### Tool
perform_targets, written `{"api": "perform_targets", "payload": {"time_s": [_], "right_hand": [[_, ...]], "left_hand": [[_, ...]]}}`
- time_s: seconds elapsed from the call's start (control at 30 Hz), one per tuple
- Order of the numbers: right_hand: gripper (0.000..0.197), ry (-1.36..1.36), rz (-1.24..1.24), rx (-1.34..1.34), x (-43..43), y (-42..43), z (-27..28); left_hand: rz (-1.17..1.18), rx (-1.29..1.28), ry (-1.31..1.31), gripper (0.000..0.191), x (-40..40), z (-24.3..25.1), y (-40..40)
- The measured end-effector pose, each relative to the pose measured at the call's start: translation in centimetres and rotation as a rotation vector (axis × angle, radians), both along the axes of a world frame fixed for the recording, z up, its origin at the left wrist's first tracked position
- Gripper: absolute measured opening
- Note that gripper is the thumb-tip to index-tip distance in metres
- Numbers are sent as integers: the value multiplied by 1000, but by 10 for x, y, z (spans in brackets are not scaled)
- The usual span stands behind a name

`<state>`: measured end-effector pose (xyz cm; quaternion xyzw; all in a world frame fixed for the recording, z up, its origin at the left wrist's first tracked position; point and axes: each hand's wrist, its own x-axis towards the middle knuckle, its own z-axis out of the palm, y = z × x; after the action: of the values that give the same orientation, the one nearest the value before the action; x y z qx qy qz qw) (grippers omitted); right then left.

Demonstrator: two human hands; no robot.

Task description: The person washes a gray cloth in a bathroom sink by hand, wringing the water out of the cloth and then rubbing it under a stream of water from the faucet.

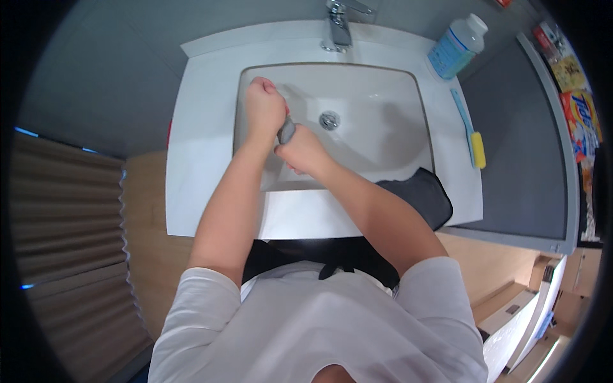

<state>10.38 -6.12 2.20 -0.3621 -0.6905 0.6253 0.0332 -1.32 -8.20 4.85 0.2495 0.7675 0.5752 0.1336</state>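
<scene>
Both my hands are fists, one above the other, over the left side of a white washbasin (383, 124). My left hand (265, 103) is the farther one and my right hand (302, 148) the nearer. A grey cloth (287, 130) is gripped between them; a short twisted stretch of it shows in the gap, while my fingers hide the rest. Beside my right forearm, a dark grey piece of fabric (425, 198) hangs over the basin's front right rim onto the counter.
A chrome faucet (339, 28) stands behind the basin, above the drain (329, 120). On the white counter (206, 143), a bottle of blue liquid (456, 48) and a blue-handled brush with a yellow head (471, 134) lie to the right. A grey panel (522, 143) borders that side.
</scene>
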Motion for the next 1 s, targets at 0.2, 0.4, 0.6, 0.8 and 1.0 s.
{"api": "perform_targets", "payload": {"time_s": [0.2,0.4,0.6,0.8,1.0], "right_hand": [[23,6,-46,-144,-2,16,-27],[24,162,-283,-379,2,16,-26],[27,199,-379,-535,7,28,-4],[22,283,-258,-518,14,28,4],[30,421,-22,-592,37,39,38]], "left_hand": [[-86,-290,422,19,-1,-35,37],[-248,-570,504,31,22,-10,64],[-268,-695,535,37,35,5,87],[-131,-337,632,20,2,-19,87],[-355,229,-168,20,-10,40,35]]}}
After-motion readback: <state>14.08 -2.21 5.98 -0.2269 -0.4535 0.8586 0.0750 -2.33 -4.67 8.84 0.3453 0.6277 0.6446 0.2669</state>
